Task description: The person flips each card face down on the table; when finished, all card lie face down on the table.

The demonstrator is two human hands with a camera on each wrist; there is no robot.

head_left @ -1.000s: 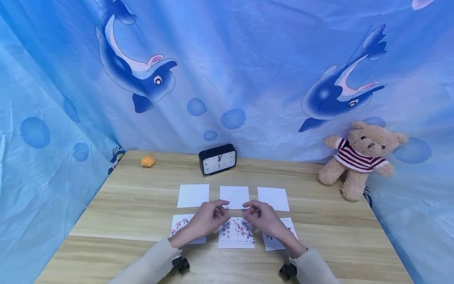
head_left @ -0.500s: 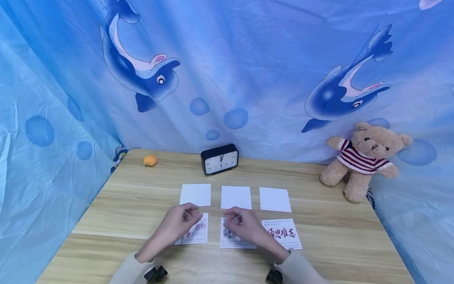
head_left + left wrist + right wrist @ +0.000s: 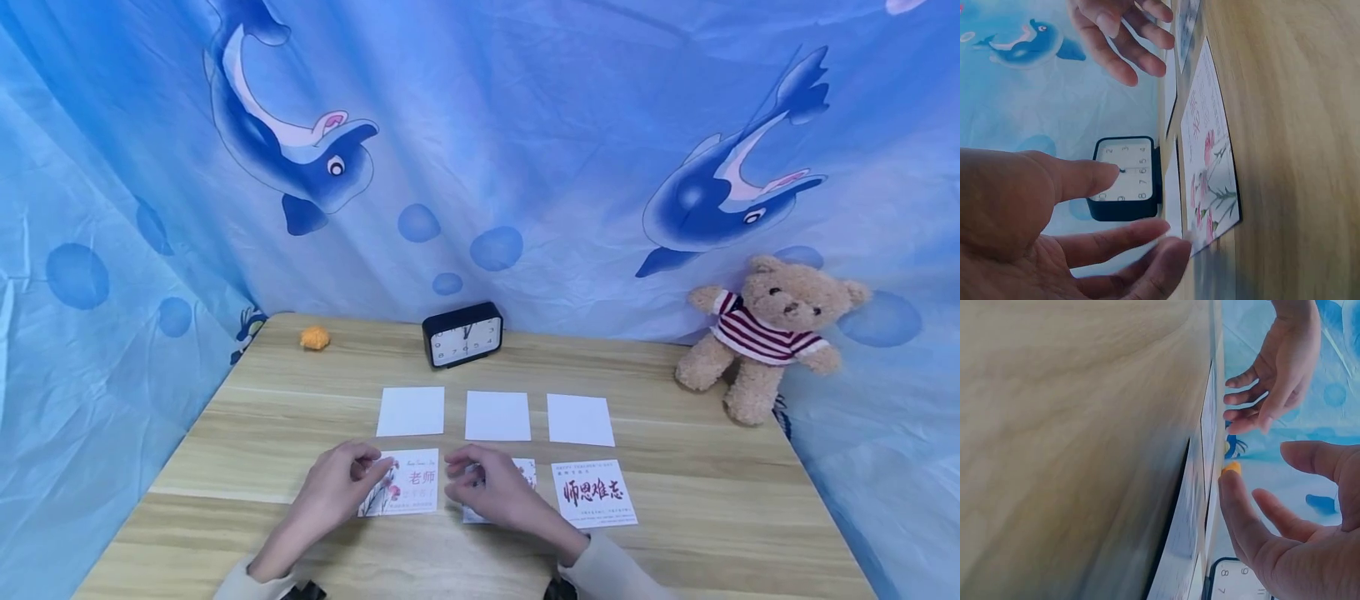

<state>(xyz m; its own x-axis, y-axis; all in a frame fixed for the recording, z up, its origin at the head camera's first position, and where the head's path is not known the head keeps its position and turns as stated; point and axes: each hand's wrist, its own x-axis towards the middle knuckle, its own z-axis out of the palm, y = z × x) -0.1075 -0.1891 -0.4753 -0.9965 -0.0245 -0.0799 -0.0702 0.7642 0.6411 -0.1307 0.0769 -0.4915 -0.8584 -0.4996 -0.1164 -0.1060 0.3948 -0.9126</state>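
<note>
Left hand and right hand, fingers loosely parted, were held near opposite edges of a square, white, flower-printed paper card; pale wooden tabletop was exposed along its near edge.

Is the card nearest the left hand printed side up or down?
Printed side up: the card shows pink flowers and lettering on its upward face.

Blue fabric backdrop hangs behind the table and down both sides, creased and softly folded, printed with dolphins and round bubbles. Tabletop is pale wood-grain, streaks running side to side, far edge near the cloth. Light is diffuse; the backdrop pales toward its lower part.
</note>
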